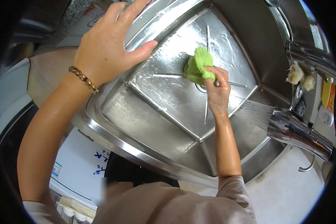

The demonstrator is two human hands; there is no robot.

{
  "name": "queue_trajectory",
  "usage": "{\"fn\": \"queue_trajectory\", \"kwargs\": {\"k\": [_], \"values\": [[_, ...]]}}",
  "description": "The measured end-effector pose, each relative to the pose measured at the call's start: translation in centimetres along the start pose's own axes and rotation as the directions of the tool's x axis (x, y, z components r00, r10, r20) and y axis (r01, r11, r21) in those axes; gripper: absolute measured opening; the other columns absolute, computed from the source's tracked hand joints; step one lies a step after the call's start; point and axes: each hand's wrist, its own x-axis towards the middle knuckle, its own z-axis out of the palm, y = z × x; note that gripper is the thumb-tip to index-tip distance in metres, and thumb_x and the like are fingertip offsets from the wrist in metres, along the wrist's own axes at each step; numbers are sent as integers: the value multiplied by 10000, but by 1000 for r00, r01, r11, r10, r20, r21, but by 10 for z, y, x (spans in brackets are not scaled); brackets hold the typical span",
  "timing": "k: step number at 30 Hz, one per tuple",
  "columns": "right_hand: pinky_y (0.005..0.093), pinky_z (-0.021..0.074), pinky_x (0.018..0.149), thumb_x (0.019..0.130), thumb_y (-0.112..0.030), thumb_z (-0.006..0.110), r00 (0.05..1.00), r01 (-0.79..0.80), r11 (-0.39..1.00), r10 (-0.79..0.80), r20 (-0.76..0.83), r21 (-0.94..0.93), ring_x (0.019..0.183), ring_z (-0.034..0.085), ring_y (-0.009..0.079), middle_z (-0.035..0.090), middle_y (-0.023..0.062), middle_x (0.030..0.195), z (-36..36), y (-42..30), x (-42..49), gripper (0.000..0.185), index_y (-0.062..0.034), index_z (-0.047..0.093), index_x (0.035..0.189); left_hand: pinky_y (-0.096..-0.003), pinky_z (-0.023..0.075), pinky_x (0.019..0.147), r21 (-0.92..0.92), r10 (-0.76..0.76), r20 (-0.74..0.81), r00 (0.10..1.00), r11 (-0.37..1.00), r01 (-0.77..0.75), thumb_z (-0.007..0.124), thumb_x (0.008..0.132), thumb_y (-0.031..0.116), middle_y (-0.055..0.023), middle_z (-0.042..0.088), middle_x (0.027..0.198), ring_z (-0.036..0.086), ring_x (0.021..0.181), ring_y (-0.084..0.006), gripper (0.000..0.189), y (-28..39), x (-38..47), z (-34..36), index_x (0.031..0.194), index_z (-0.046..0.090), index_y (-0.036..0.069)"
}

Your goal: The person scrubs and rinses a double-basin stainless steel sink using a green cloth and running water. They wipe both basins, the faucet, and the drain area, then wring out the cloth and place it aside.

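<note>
A stainless steel sink basin (168, 126) with a wet, shiny floor lies before me. Over its middle, by the drain, my right hand (219, 86) grips a bunched green cloth (200, 65). A metal spray faucet head (294, 128) at the right sends a fan of water towards my right wrist. My left hand (109, 44) wears a beaded bracelet (83, 79) and is spread over the sink's left rim, thumb apart. Something shiny shows between its fingers at the top edge of the view; whether the hand holds it, I cannot tell.
Beyond the right rim are a metal faucet pipe (310, 57), tan fibrous scrubbers (295, 74), a dark steel-wool pad (300, 108) and a yellow and orange package (328, 93). A small curved metal spout (307, 168) stands at lower right. A white box (78, 162) bearing writing lies lower left.
</note>
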Motion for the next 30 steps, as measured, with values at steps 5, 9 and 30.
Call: {"fn": "queue_trajectory", "kwargs": {"k": [5,9,30], "values": [[499,145,1139,893,-380,589,955,-46,978,-17,-297,-204,1391,177,354,205,212,1505,27,16,66,717,-82,262,1458,-355,485,839,14,16,-4,1000,1000,-16,717,733,205,-116,524,1182,576,1008,-293,802,1,3,-1,1444,346,207],[496,183,1130,881,-296,557,996,-79,711,21,-91,-699,1347,266,375,306,196,1465,120,35,62,666,-119,282,1461,-360,484,840,39,-18,35,999,999,17,710,739,216,-121,523,1186,573,1017,-302,803,0,3,-1,1449,334,209],[481,426,818,794,-49,620,964,185,678,17,266,-712,1022,558,338,583,189,1082,-50,88,-100,282,-40,591,1074,-411,514,761,74,-83,54,995,994,79,719,738,341,-119,513,1157,594,958,-344,820,2,1,-2,1447,319,245]]}}
